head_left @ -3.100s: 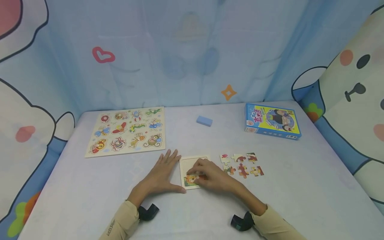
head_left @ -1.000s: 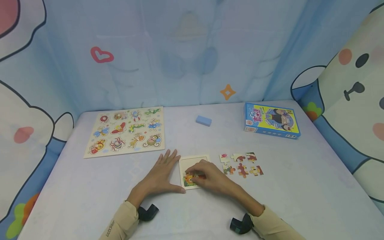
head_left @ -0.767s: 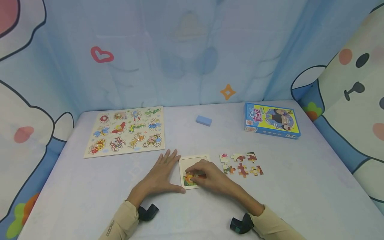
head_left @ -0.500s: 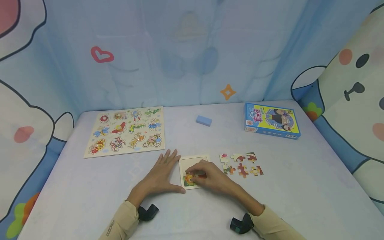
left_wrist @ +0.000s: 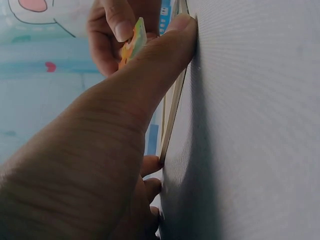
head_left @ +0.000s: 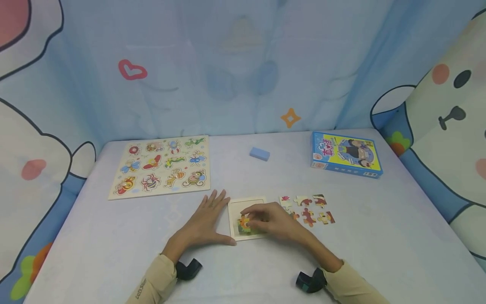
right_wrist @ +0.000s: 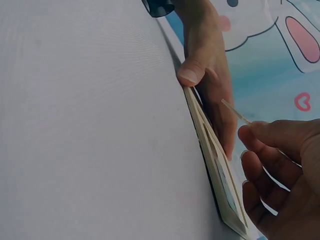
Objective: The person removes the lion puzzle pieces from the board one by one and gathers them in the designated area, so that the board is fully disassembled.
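A small square wooden puzzle tray (head_left: 248, 199) lies flat on the table. Over its lower half my right hand (head_left: 275, 221) pinches an orange-and-green jigsaw piece (head_left: 244, 224) between thumb and forefinger. In the right wrist view that piece (right_wrist: 235, 112) shows edge-on, apart from the tray (right_wrist: 212, 170); its printed side faces the left wrist view (left_wrist: 132, 44). My left hand (head_left: 205, 221) rests spread along the tray's left side, its thumb touching the near-left corner. The right hand hides part of the tray's inside.
Several loose jigsaw pieces (head_left: 309, 217) lie right of the tray, one partly behind the right hand. A wooden insect-picture board (head_left: 161, 168) lies at back left. A blue block (head_left: 260, 153) is at the back, and a blue-and-yellow box (head_left: 346, 154) at back right.
The jigsaw piece has come up out of the tray's near-left corner in my right hand, shifting slightly right. My left hand keeps its place; the view has shifted a little.
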A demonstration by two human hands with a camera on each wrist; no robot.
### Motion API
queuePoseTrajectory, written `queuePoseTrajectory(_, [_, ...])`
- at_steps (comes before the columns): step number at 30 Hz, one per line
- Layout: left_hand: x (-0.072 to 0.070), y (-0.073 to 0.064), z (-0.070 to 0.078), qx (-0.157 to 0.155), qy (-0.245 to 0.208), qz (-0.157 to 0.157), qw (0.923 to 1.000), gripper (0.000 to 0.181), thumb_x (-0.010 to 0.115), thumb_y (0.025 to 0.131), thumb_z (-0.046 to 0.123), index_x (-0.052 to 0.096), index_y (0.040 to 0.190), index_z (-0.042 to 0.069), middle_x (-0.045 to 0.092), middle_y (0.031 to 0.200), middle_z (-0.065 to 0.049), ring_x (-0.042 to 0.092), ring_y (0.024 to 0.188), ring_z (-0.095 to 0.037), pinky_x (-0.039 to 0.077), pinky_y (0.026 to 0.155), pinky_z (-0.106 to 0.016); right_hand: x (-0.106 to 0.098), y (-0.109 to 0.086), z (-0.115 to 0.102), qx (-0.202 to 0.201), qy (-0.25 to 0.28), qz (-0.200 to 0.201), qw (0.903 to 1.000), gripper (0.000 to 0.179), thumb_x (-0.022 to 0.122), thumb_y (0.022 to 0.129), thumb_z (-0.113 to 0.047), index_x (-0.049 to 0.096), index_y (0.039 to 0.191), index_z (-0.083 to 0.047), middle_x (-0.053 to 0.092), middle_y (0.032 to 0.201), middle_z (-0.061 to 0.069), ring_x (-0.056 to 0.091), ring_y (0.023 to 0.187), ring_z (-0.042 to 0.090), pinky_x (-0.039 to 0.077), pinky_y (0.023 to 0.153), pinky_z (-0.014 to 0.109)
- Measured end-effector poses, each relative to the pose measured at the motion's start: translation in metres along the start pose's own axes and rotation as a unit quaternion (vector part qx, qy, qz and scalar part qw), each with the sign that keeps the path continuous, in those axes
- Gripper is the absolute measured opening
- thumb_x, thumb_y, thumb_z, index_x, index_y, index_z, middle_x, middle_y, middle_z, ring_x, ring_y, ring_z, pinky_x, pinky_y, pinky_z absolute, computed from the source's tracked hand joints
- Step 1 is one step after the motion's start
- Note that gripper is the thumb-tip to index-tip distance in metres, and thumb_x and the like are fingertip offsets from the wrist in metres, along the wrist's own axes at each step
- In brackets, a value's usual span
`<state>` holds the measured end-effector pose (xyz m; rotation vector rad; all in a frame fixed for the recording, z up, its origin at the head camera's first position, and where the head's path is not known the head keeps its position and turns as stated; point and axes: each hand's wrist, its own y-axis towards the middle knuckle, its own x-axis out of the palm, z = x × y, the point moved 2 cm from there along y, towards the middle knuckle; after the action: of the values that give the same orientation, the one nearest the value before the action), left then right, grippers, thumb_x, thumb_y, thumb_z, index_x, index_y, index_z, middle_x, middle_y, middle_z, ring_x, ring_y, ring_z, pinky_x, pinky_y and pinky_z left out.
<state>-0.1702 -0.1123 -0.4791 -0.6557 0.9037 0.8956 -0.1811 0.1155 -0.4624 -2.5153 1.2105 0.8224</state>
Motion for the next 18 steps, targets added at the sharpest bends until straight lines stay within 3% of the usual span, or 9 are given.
queuePoseTrajectory(18, [0.001, 0.000, 0.001, -0.003, 0.002, 0.002, 1.0000, 0.120, 0.072, 0.061, 0.073, 0.024, 0.153, 0.014, 0.008, 0.162, -0.002, -0.003, 0.148, -0.020, 0.000, 0.121, -0.041, -0.019, -0.025, 0.008, 0.008, 0.004, 0.000, 1.0000, 0.026, 0.070, 0.088, -0.019, 0.069, 0.114, -0.016, 0.068, 0.089, -0.011, 0.063, 0.083, 0.007, 0.055, 0.080, 0.026])
